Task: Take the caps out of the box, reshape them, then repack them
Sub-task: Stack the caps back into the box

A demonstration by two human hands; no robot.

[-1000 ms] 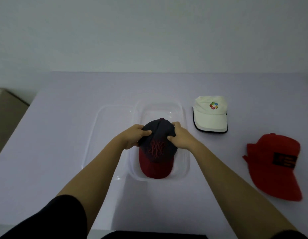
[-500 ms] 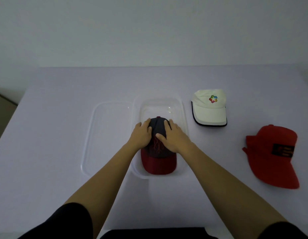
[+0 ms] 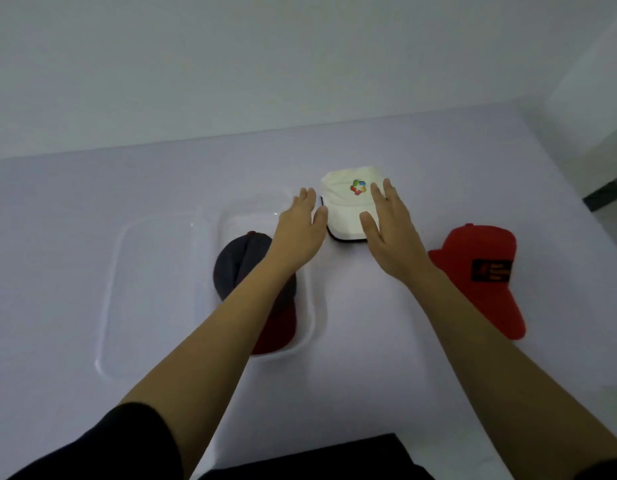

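Left hand [image 3: 299, 226] and right hand [image 3: 390, 226], fingers spread and empty, flank the cream fabric cap with multicoloured logo [image 3: 347, 206] on the table.

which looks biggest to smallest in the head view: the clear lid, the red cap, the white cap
1. clear lid, flat on the table left of the box, covers the most area.
2. red cap.
3. white cap, though it lies farther from the camera and both hands cover its edges, so its gap to the red one is unsure.
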